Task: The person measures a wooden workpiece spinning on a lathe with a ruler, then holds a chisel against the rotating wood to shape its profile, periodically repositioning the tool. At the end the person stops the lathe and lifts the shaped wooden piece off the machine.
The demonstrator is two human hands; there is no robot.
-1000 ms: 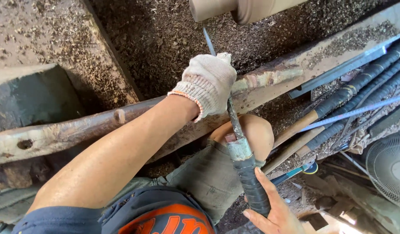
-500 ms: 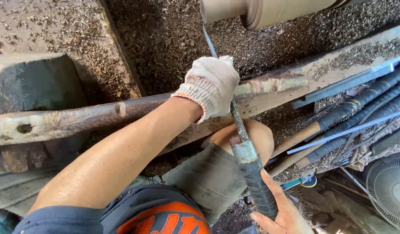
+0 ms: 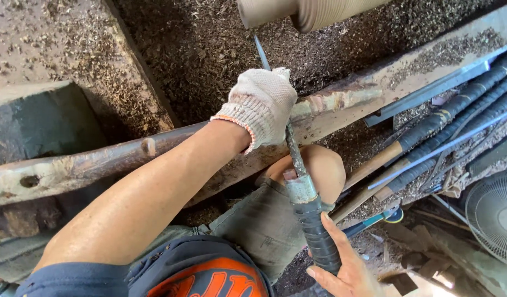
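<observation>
My left hand (image 3: 262, 104), in a white knit glove, is closed around the metal shaft of a long turning chisel (image 3: 297, 165) and rests on a worn wooden rest bar (image 3: 127, 159). My bare right hand (image 3: 344, 269) grips the chisel's black taped handle (image 3: 319, 236) low in the view. The chisel's blade tip points up at a pale round wooden piece (image 3: 314, 11) at the top edge. My bare knee sits just behind the shaft.
Wood shavings cover the bed (image 3: 198, 49) under the wooden piece. Several other long tools with black taped handles (image 3: 457, 115) lie to the right. A fan with a wire guard (image 3: 495, 214) stands at the lower right. A dark block (image 3: 39, 121) is on the left.
The view has shifted slightly. My gloved hand and the chisel stay on the rest bar, with the blade still up against the wooden piece.
</observation>
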